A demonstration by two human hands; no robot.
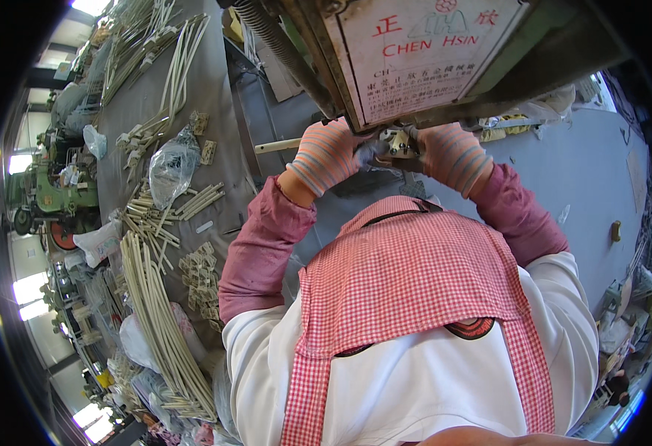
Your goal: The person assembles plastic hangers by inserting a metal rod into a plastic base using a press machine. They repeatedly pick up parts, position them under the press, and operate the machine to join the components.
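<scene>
My left hand (328,151), in a striped knit glove, is at the foot of a machine head (409,61) bearing a printed plate. A pale rod (277,146) sticks out to the left from behind this hand; the fingers are partly hidden by the machine, so its grip cannot be told. My right hand (453,153), in a matching glove, is on the other side of a small pale metal part (401,144) under the machine head. Its fingertips are near that part and are hidden too.
On the grey work surface to the left lie long bent rods (158,323), short rods (200,202), a heap of small metal brackets (199,276) and a clear plastic bag (174,170). A green machine (61,189) stands farther left. A small brass-coloured piece (615,231) lies at the right.
</scene>
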